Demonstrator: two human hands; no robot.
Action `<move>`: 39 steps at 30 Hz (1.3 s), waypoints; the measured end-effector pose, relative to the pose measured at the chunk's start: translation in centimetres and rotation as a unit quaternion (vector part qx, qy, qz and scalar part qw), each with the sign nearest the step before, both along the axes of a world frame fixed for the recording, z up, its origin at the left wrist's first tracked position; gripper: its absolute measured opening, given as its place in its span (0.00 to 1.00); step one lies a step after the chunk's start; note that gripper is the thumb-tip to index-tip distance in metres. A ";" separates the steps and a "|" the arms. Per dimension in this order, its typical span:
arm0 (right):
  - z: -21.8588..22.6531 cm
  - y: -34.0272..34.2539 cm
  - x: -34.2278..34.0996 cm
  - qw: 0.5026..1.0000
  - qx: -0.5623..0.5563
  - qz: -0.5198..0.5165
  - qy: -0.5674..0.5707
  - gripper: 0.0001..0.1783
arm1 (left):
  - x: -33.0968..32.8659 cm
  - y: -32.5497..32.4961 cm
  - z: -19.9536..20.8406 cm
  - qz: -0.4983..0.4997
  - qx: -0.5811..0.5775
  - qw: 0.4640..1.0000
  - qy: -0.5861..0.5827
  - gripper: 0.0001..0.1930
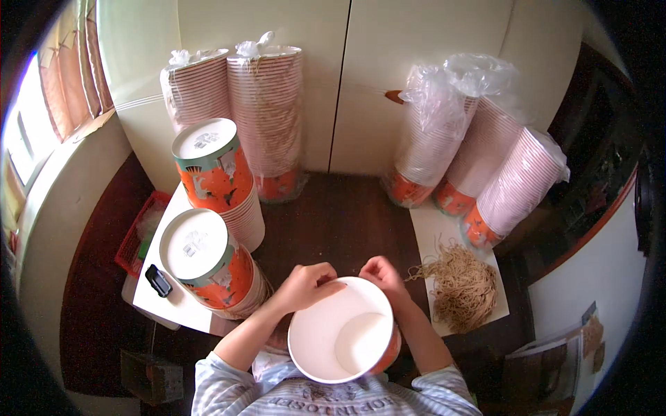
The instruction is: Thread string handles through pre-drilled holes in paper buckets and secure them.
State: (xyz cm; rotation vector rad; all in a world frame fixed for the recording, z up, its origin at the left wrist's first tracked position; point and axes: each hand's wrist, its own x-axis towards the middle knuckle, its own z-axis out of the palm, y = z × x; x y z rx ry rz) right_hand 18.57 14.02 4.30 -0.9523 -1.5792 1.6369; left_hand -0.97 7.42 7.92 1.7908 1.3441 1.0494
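Observation:
A paper bucket (pixel 316 340), white inside with orange printing outside, is tilted against my body with its mouth facing up. My left hand (pixel 310 286) lies at the far left of its rim, fingers curled in a pinch. At the far right of the rim, my right hand (pixel 385 279) is closed, its thumb and forefinger pressed together. Whatever either pinch holds is too small or hidden to make out. Right of my right forearm sits a tangled heap of brown twine cords (pixel 463 288).
Two upside-down bucket stacks (pixel 220 173) stand on a white board (pixel 149 299) at left, beside a small black object (pixel 159 281). Plastic-wrapped bucket stacks (pixel 267 118) stand at back left; more wrapped stacks (pixel 479 145) lean at back right. A red basket (pixel 132 243) sits far left.

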 end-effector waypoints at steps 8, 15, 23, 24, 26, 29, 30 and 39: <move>1.4 -1.1 3.8 0.998 0.062 -0.009 0.008 0.30 | -1.3 1.3 -0.6 0.143 0.128 0.972 0.138 0.08; -3.1 -4.1 1.7 0.996 -0.001 -0.068 0.053 0.30 | 0.4 1.5 1.5 0.233 0.260 0.916 0.196 0.06; -1.9 -3.7 1.6 0.956 0.002 -0.225 0.190 0.37 | 1.9 -3.4 1.0 0.153 0.376 0.876 0.259 0.14; -1.7 -3.7 1.8 0.960 0.040 -0.216 0.173 0.40 | 2.3 -4.1 0.9 0.146 0.387 0.867 0.278 0.13; -0.1 -4.5 1.6 0.959 0.086 -0.215 0.164 0.40 | 2.6 -4.7 -0.2 0.132 0.399 0.866 0.270 0.13; 0.6 -5.3 1.3 0.945 0.208 -0.218 0.130 0.39 | 3.1 -5.0 -1.2 0.139 0.391 0.868 0.274 0.13; 1.4 -5.7 0.8 0.936 0.250 -0.215 0.123 0.38 | 3.2 -4.9 -1.5 0.142 0.392 0.867 0.275 0.13; 3.7 -6.5 -0.5 0.882 0.399 -0.235 0.086 0.35 | 4.6 -4.9 -1.9 0.157 0.409 0.868 0.233 0.11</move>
